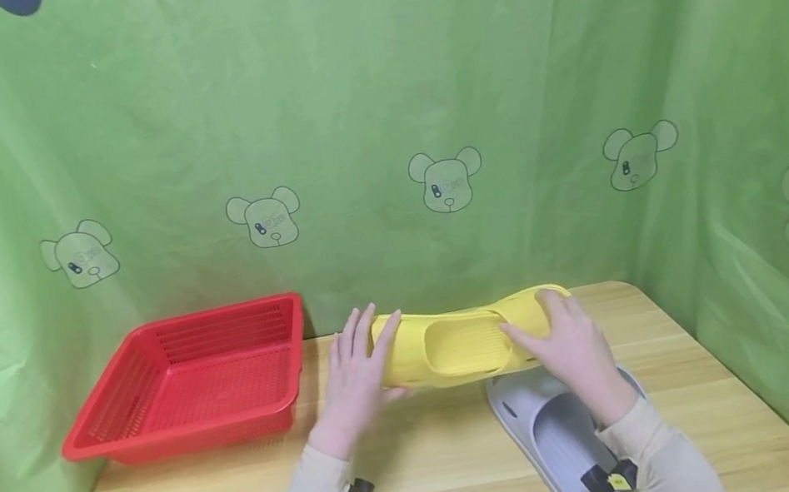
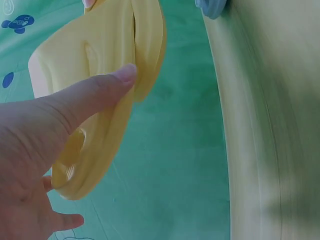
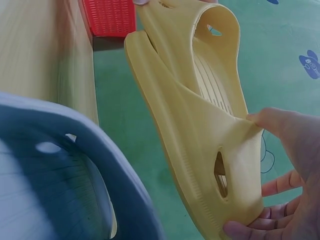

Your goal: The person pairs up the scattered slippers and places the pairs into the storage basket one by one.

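Both hands hold a pair of yellow slippers (image 1: 469,345), nested together lengthwise, up over the far part of the table. At the left end my left hand (image 1: 352,374) grips them; its thumb (image 2: 100,92) lies along the yellow side in the left wrist view, with fingers partly hidden behind. My right hand (image 1: 577,348) grips the right end between thumb and fingers. Side slots (image 3: 220,172) show in the right wrist view. Below the right forearm lies a grey slipper (image 1: 568,436), its toe end pointing toward the viewer and partly covered by the sleeve.
A red slotted plastic basket (image 1: 179,440) stands at the back left of the wooden table (image 1: 434,476). Behind the table hangs a green curtain (image 1: 346,118) printed with bear heads, which also runs along both sides.
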A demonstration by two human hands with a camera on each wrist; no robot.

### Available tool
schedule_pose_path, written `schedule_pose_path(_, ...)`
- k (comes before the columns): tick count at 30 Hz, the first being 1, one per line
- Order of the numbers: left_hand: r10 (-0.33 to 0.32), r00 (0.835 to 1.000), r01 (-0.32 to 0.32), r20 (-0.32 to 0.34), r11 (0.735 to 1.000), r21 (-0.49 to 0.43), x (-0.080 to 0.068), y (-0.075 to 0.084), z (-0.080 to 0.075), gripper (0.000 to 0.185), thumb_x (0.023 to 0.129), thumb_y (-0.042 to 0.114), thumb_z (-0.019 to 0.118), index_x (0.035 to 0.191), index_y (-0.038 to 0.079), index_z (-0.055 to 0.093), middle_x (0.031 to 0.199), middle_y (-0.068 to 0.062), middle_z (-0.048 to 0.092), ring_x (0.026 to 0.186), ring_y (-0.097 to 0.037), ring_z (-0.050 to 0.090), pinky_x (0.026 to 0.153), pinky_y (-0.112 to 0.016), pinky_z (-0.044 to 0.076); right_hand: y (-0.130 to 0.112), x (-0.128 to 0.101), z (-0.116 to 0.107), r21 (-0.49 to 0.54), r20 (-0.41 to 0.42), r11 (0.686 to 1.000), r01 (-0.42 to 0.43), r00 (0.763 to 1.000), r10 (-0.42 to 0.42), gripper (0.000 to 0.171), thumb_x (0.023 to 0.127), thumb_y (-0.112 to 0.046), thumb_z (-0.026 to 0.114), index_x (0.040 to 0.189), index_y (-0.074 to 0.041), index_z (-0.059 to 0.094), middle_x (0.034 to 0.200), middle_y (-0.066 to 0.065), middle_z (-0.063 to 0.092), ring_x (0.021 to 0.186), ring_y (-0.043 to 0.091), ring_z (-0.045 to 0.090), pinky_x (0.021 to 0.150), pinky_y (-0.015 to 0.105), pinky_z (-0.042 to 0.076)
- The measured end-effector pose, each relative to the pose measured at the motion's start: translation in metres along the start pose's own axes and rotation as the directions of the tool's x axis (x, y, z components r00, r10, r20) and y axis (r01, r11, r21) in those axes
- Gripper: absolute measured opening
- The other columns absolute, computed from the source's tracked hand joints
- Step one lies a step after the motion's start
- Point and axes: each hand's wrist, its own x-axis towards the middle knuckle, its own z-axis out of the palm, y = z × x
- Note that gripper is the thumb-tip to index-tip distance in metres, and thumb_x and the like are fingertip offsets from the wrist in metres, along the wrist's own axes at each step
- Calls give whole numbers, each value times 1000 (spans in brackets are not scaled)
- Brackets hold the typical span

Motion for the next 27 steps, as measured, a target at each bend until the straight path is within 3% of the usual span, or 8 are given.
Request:
schedule_pose_path(6, 2, 999, -2, 41, 1000, 6, -1, -3, 0, 125, 55, 42, 93, 155, 29, 20, 160, -13, 21, 146, -37, 25, 109, -64, 35, 0, 0, 1, 2, -8, 1000, 10, 1000, -10, 86, 84, -67, 58, 135, 1, 47, 132, 31, 50, 108, 56, 55, 86, 65, 47)
schedule_pose_path(12, 35, 999, -35, 21, 999, 9, -2, -5, 4, 125, 55, 39, 94, 155, 29, 20, 158, -14, 25, 143, -37, 29, 107, -60, 39, 0, -1, 2, 3, -20, 1000, 18, 1000, -18, 84, 84, -66, 59, 134, 1, 47, 131, 31, 51, 107, 56, 55, 85, 65, 47)
schedule_pose_path(21, 80, 995, -79, -59, 997, 17, -3, -8, 6, 114, 51, 35, 92, 148, 25, 34, 146, -14, 40, 132, -35, 39, 103, -52, 42, -2, -2, 4, 10, 6, 1000, 28, 1000, -28, 87, 85, -66, 58, 139, 1, 43, 133, 32, 47, 110, 56, 54, 89, 66, 47)
schedule_pose_path(27, 107, 987, -103, -121, 994, 44, -1, -11, 5, 107, 46, 34, 92, 140, 24, 41, 140, -14, 42, 124, -34, 40, 104, -50, 39, -4, -2, 6, 8, 1, 998, 65, 998, -65, 86, 86, -62, 59, 144, -3, 37, 132, 34, 45, 106, 58, 55, 86, 67, 48)
